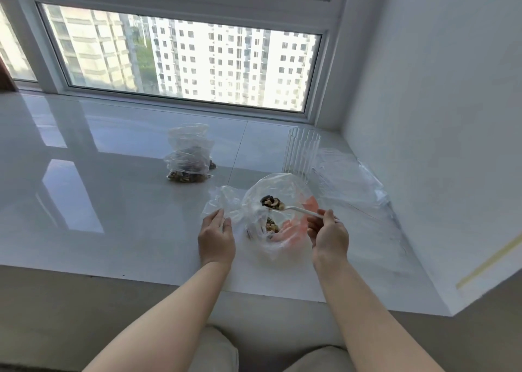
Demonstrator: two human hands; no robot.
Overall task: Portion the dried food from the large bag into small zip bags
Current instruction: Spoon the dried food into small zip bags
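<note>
Two hands at the window sill's front edge

Right hand (329,234) pinches a white spoon (293,208) heaped with dried food (270,201) over the open large bag (275,202). Left hand (216,237), fingers relaxed, touches a small zip bag (223,202). Filled bags (189,157) stand on the sill (84,174), beyond open room.

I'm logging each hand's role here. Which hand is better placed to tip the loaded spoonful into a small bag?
Right. The right hand already grips the white plastic spoon, heaped with dried food over the open clear large bag. The left hand only touches a crumpled clear small bag.
</note>
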